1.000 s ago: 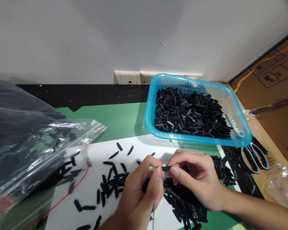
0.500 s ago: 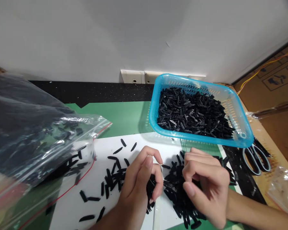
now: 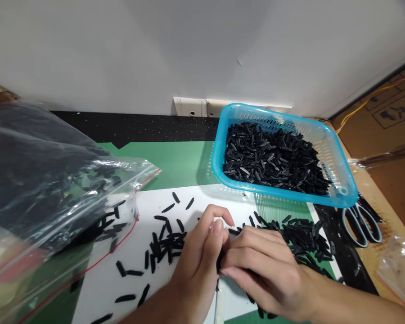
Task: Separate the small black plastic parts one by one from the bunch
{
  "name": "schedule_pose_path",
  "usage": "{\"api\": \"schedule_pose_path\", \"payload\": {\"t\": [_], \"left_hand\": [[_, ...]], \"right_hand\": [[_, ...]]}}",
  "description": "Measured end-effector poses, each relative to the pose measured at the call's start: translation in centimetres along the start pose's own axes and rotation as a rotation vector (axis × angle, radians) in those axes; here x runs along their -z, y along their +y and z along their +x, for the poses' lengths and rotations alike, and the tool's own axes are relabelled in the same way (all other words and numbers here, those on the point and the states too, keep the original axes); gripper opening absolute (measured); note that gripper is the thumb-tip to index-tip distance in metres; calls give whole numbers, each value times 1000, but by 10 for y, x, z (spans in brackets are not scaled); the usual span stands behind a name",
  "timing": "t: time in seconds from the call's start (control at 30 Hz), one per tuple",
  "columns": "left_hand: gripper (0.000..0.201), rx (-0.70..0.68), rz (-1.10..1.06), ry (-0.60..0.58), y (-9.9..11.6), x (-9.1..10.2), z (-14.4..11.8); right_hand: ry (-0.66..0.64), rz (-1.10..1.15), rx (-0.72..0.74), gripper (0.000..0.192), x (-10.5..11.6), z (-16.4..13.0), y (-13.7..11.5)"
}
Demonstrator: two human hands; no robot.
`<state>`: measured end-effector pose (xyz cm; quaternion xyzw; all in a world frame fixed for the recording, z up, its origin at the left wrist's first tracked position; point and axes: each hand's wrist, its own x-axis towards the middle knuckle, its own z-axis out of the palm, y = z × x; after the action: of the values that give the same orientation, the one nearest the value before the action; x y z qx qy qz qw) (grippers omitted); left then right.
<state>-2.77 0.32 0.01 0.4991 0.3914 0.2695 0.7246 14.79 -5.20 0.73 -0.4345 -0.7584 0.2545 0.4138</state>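
My left hand [image 3: 202, 256] is curled closed around a bunch of small black strips [image 3: 219, 260], mostly hidden by its fingers. My right hand [image 3: 263, 265] meets it from the right, its bent fingertips pressed against the held strips. Whether the right fingers pinch a piece of their own is hidden. Under and behind the right hand spreads a pile of black strips [image 3: 303, 236]. Left of my left hand, more loose strips [image 3: 167, 243] lie on a white sheet [image 3: 104, 270]. A narrow whitish strip [image 3: 219, 299] runs down below the hands.
A blue basket [image 3: 283, 195] filled with black strips stands behind the hands. At left lies a clear zip bag [image 3: 54, 180] holding black pieces. Scissors [image 3: 361, 225] and a small plastic bag [image 3: 400, 265] rest at right, near a cardboard box [image 3: 391, 108]. A wall rises behind.
My right hand has moved left from over the pile to my left hand, uncovering strips on the right. My left hand stays closed on its bunch. The view has shifted slightly.
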Motion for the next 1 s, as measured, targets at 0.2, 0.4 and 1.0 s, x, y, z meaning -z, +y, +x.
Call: {"api": "schedule_pose_path", "payload": {"t": [0.2,0.4,1.0], "left_hand": [[44,20,-105,3,5,-2,1],[48,43,-83,-68,4,1,3],[31,13,-66,-145,-6,7,2]], "right_hand": [[88,142,-102,7,-1,-2,1],[293,394,-498,6,-4,-7,4],[344,711,-609,10,-4,-3,12]]}}
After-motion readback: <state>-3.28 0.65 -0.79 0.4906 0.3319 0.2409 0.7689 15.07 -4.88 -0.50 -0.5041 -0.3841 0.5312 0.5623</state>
